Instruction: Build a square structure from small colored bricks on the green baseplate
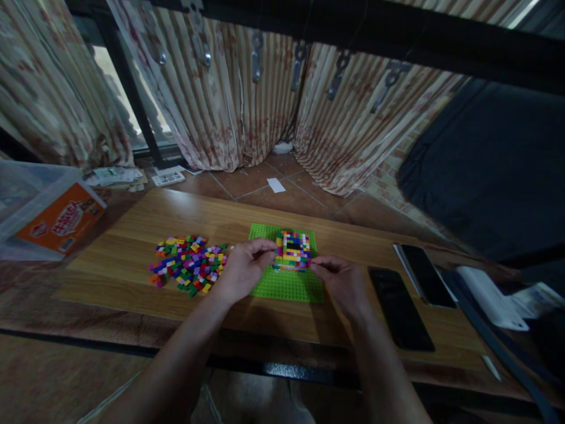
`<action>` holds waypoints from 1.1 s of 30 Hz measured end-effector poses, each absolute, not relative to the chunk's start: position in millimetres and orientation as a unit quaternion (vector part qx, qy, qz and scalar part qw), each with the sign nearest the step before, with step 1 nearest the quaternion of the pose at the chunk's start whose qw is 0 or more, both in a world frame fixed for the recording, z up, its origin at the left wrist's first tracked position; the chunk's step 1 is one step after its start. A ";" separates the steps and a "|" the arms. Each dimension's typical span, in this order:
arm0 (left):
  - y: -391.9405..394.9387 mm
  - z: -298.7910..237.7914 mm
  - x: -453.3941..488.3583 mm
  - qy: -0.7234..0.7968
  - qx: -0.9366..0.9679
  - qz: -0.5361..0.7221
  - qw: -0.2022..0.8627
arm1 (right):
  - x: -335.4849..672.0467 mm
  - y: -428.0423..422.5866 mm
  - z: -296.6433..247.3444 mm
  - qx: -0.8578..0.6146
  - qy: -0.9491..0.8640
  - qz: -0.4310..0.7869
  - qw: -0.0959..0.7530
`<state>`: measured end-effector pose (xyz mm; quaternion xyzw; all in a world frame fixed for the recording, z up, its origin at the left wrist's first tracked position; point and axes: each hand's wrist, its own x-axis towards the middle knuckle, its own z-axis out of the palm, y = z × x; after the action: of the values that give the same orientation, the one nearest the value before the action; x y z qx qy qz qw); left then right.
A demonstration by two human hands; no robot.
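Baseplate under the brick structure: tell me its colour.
The baseplate is bright green; the head view shows it best.

At nine o'clock, the left edge cropped the plastic box (33,182); at twelve, a dark beam (318,22) hid some curtain (225,106). The left hand (245,268) covered part of the green baseplate (286,287) at its nine o'clock. Whether the right hand (343,284) pinched anything was too small to tell.

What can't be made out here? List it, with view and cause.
Head view: what the left hand may pinch; too small, partly covered by the hand.
Head view: whether the dark middle of the brick structure is hollow; too small and dim.
Head view: the left end of the plastic bin; cut by the left edge.
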<state>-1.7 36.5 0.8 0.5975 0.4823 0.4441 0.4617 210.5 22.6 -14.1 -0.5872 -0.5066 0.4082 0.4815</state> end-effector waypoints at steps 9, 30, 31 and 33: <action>36.5 -2.7 -0.3 0.483 0.609 0.440 0.450 | 210.0 27.0 -17.4 -0.580 -0.507 0.409 0.489; 30.9 -7.0 12.3 0.483 0.637 0.420 0.430 | 208.1 26.7 -21.7 -0.602 -0.535 0.371 0.462; 30.6 -6.8 13.1 0.481 0.635 0.423 0.432 | 208.1 27.4 -22.3 -0.605 -0.534 0.371 0.461; 30.3 -6.8 14.3 0.479 0.634 0.425 0.433 | 208.3 28.9 -23.3 -0.610 -0.534 0.367 0.457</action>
<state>14.3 30.3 -6.8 0.6344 0.4795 0.4247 0.4328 208.3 28.9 -23.3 -0.6096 -0.5335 0.3669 0.4573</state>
